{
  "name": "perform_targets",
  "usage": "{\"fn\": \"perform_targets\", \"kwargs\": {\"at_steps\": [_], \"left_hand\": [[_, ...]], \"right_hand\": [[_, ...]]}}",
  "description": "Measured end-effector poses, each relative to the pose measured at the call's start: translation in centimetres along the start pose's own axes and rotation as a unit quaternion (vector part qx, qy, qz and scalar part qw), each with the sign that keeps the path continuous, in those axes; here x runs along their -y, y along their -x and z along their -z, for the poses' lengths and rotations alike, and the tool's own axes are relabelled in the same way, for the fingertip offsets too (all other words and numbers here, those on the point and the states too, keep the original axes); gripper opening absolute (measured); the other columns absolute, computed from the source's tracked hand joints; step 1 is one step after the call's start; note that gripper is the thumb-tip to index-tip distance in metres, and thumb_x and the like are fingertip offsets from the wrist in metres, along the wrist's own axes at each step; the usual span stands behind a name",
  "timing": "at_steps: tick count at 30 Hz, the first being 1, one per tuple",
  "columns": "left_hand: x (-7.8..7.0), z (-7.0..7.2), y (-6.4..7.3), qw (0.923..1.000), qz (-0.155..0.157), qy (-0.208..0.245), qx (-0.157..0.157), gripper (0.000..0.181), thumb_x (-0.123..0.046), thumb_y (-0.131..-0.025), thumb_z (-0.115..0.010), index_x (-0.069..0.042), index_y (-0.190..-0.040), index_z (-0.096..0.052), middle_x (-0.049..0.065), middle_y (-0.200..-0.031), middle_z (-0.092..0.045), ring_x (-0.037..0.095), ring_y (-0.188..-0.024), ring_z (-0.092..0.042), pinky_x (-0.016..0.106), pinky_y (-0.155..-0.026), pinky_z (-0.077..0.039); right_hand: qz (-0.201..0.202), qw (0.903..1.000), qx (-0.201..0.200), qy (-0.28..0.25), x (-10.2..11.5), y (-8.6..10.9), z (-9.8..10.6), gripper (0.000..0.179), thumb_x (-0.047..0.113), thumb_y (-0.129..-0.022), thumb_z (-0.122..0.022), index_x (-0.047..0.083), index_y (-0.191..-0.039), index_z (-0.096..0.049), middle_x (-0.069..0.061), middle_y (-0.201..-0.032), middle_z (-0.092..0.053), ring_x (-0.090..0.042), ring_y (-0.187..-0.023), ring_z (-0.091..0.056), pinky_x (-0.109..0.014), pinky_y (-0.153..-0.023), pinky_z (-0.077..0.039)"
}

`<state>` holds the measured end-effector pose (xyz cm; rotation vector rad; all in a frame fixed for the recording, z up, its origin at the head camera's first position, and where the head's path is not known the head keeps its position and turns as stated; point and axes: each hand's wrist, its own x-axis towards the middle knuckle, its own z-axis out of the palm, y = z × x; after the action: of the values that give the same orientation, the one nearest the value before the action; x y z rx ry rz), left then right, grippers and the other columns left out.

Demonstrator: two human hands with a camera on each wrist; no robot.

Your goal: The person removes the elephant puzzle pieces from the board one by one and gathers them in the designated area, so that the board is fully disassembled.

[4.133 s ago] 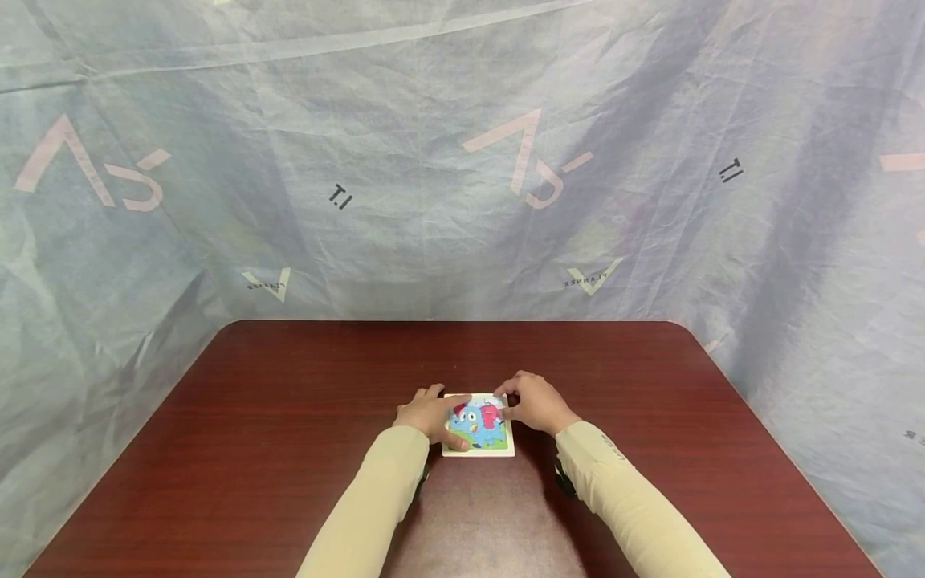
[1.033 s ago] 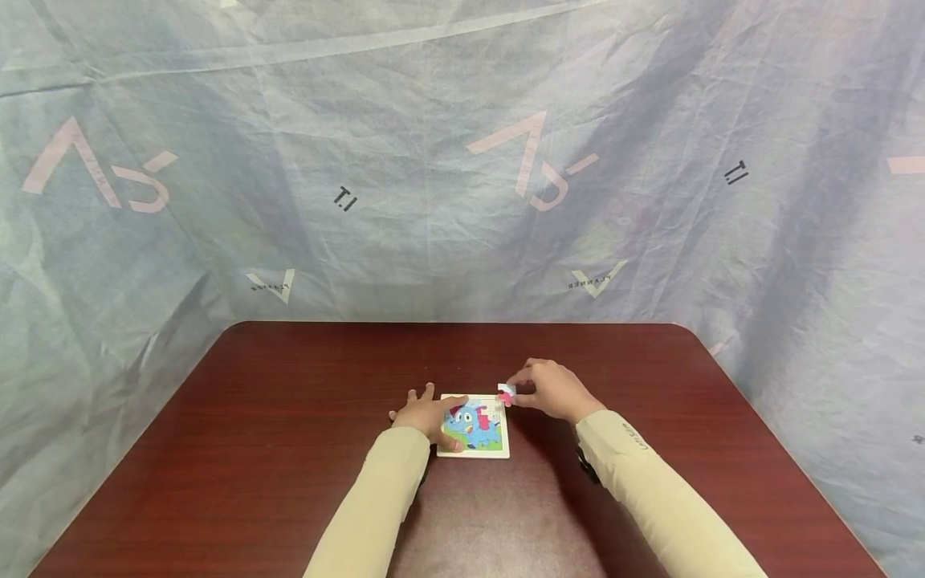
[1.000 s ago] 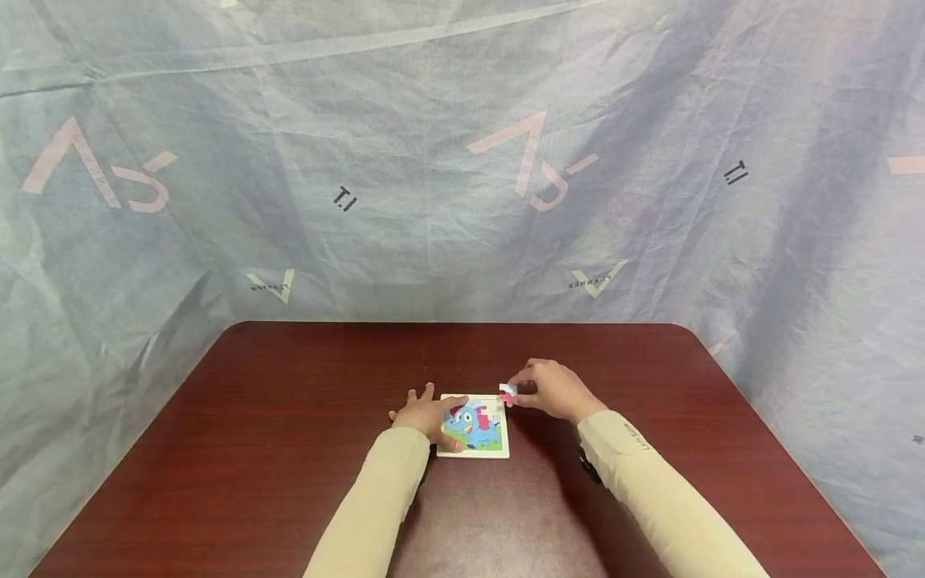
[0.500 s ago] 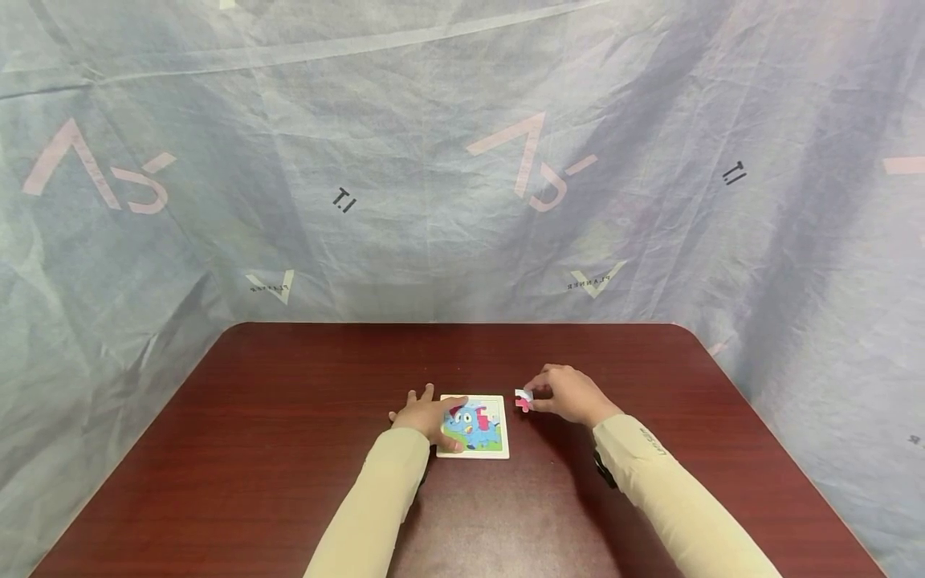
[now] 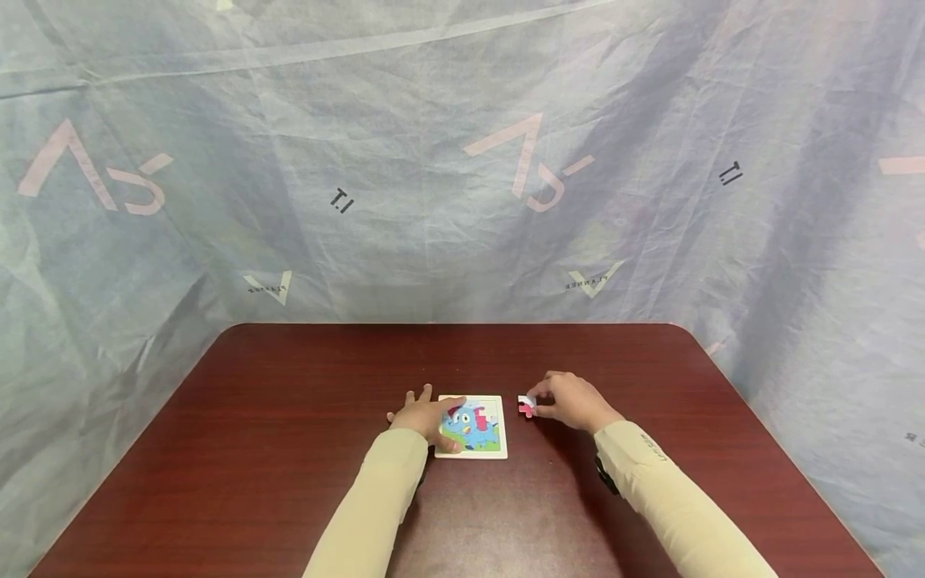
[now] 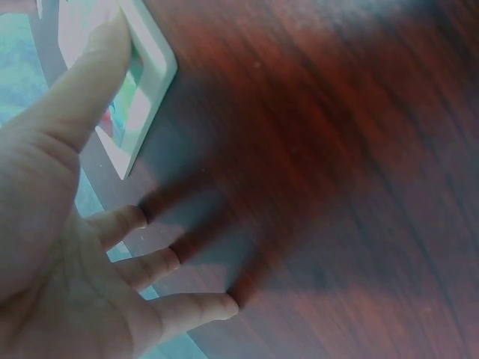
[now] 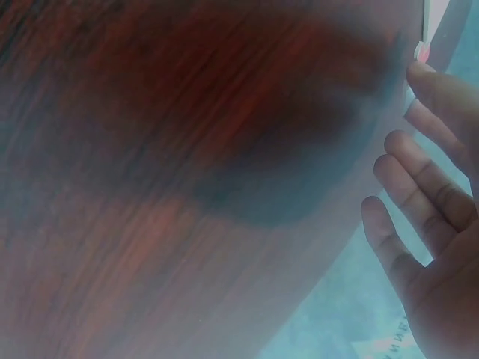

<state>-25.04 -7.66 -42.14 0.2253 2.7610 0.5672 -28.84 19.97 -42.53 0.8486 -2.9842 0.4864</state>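
Note:
A square jigsaw puzzle point(image 5: 473, 437) with a blue elephant picture lies in its pale frame mid-table. Bare pale backing shows at its upper right. My left hand point(image 5: 419, 419) rests over the puzzle's left edge, its fingers spread and straight. In the left wrist view the thumb point(image 6: 97, 67) lies on the puzzle, and other fingertips reach the table. To the right of the frame, my right hand point(image 5: 576, 401) pinches a white-and-pink puzzle piece point(image 5: 526, 407) between thumb and fingertips. Only a sliver of that piece point(image 7: 421, 52) appears in the right wrist view.
The dark red wooden table point(image 5: 303, 385) has rounded far corners. Behind it and along both sides hangs a grey fabric sheet point(image 5: 426, 160) with printed letters.
My right hand has lifted the white-and-pink piece out of the puzzle's upper right, and carried it rightward off the frame, then slightly lower. The left hand stays on the puzzle.

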Motion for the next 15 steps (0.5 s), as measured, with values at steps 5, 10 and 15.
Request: {"fn": "perform_targets", "kwargs": {"at_steps": [5,10,15], "left_hand": [[-0.02,0.08,0.08,1.0,0.003,0.0,0.0,0.082,-0.028,-0.079,-0.089,-0.029,-0.151,-0.051,0.026,-0.163,-0.024,0.054,-0.148,-0.02,0.081,-0.101,-0.029],[-0.02,0.04,0.13,1.0,0.0,0.003,-0.001,0.082,-0.028,-0.079,-0.089,-0.028,-0.151,-0.051,0.026,-0.163,-0.024,0.054,-0.148,-0.02,0.081,-0.101,-0.029],[-0.04,-0.02,0.17,1.0,-0.002,0.002,-0.005,0.082,-0.028,-0.079,-0.089,-0.027,-0.151,-0.051,0.026,-0.163,-0.025,0.054,-0.147,-0.021,0.081,-0.1,-0.029]], "right_hand": [[0.004,1.0,-0.004,0.0,0.01,0.12,-0.33,0.016,0.012,-0.088,-0.08,0.009,-0.104,-0.08,-0.001,-0.095,-0.068,-0.017,-0.083,-0.061,-0.036,-0.073,-0.051],[-0.002,1.0,-0.006,0.005,-0.14,0.25,-0.56,0.018,0.012,-0.088,-0.081,0.008,-0.105,-0.079,-0.001,-0.094,-0.067,-0.017,-0.082,-0.06,-0.036,-0.073,-0.05],[-0.006,0.9999,-0.009,0.01,-0.37,0.37,-0.81,0.017,0.012,-0.088,-0.081,0.008,-0.105,-0.079,0.0,-0.091,-0.065,-0.015,-0.08,-0.057,-0.034,-0.072,-0.049]]}}
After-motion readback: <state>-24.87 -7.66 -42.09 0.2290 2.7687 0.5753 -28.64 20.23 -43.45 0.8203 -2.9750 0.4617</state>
